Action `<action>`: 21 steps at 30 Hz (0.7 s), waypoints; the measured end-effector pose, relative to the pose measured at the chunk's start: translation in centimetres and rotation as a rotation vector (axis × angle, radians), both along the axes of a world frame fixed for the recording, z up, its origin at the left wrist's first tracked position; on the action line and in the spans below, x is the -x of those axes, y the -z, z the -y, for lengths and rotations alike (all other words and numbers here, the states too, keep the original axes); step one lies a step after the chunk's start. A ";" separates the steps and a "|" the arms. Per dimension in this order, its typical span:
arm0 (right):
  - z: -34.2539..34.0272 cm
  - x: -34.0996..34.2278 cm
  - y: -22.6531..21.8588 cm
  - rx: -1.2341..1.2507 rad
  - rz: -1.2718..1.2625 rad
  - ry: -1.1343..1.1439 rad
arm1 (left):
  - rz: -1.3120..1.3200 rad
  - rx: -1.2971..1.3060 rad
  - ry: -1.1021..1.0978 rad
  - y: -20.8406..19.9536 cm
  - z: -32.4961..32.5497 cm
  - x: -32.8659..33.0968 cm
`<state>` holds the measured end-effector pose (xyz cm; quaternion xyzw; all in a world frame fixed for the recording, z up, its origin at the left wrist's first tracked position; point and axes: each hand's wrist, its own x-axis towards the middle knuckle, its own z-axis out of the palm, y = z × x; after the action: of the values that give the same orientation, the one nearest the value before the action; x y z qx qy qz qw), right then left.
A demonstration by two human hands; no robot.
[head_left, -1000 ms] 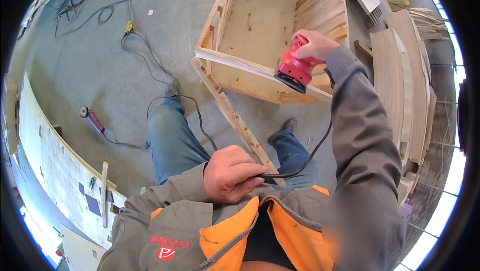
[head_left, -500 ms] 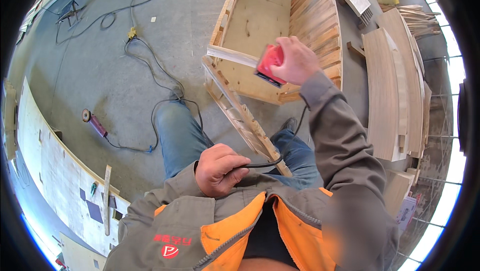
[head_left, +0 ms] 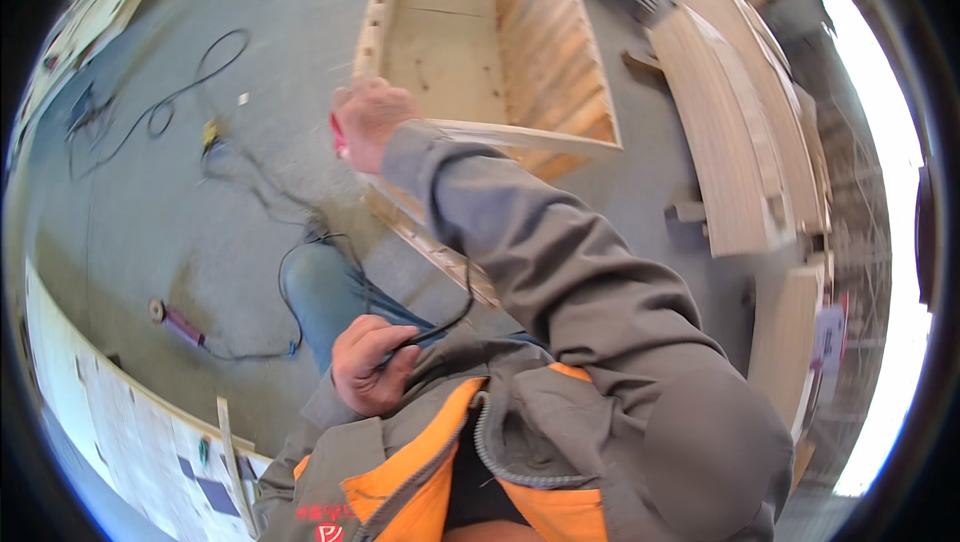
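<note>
My right hand [head_left: 378, 122] is wrapped round a red power sander [head_left: 337, 134], mostly hidden behind the fingers. It is at the near left corner of a long open wooden box [head_left: 530, 136], whose near edge runs off to the right behind my sleeve. Low in front of my body, my left hand [head_left: 368, 366] is closed on a black power cable [head_left: 456, 314] that rises toward my right arm. Between my legs and the box leans a narrow slatted wooden frame [head_left: 425, 242], partly covered by my right forearm.
An angle grinder [head_left: 180, 325] lies on the floor at left, its cord running to my leg. Farther off are a yellow connector [head_left: 210, 134] and looped cable [head_left: 160, 107]. Stacked wooden panels [head_left: 715, 132] stand at right. A pale board [head_left: 120, 407] curves along the lower left.
My right hand has carried the sander left, from over the box's near edge to its left corner. The whole view has shifted. My left hand still grips the cable.
</note>
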<state>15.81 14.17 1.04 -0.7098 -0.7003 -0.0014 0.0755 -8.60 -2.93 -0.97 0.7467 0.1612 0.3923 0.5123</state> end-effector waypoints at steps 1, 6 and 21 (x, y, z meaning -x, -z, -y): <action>0.7 -0.7 -0.4 -0.007 -0.020 0.015 | -0.013 0.004 -0.003 -0.2 0.2 -0.3; 6.2 -7.1 -0.5 -0.039 -0.088 0.178 | -0.051 0.032 0.067 -0.8 1.4 -1.9; 25.4 -29.8 -0.7 -0.026 -0.073 0.902 | -0.160 -0.041 0.271 -1.9 3.9 -7.6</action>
<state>45.64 -11.22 1.73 -0.9427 -0.3176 -0.0182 0.1009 -0.96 -6.82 0.93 0.8008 0.0910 0.2621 0.5307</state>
